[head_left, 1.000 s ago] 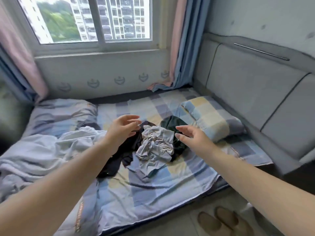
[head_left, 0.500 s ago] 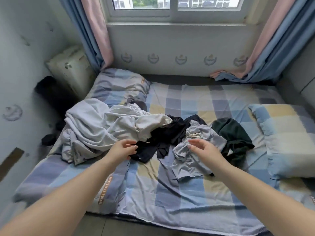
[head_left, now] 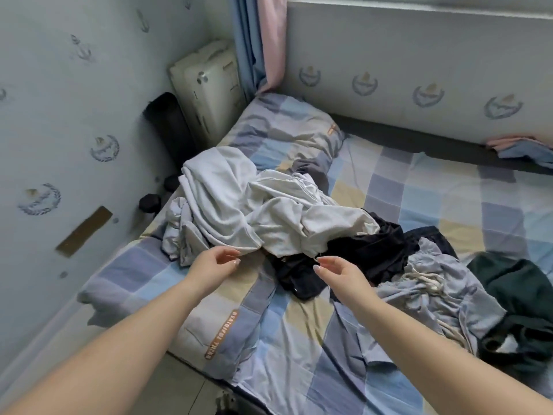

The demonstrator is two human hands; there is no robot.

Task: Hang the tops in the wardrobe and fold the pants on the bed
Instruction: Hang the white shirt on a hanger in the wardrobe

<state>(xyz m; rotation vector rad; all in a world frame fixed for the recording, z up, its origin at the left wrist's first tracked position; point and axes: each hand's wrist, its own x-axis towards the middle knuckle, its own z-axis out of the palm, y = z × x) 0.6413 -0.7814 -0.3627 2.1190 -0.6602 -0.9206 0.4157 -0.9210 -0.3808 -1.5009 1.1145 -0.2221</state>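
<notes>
A heap of clothes lies on the checked bed (head_left: 299, 348). Pale grey-white garments (head_left: 254, 211) are piled at the left. A black garment (head_left: 359, 256) lies beside them in the middle. Light grey drawstring pants (head_left: 434, 283) lie crumpled to the right, and a dark green garment (head_left: 514, 295) is at the far right. My left hand (head_left: 214, 263) hovers at the lower hem of the pale pile, fingers loosely curved and holding nothing. My right hand (head_left: 338, 275) hovers over the black garment's near edge, fingers relaxed and empty.
A white appliance (head_left: 206, 88) and a black object (head_left: 167, 124) stand in the corner left of the bed. A checked pillow (head_left: 287, 130) lies at the bed's far left. Blue and pink curtains (head_left: 260, 40) hang above. The wall runs close along the left.
The view has swung left and down toward the pale pile. Both hands have shifted left, from the grey pants and black garment to the pale pile's hem and the black garment.
</notes>
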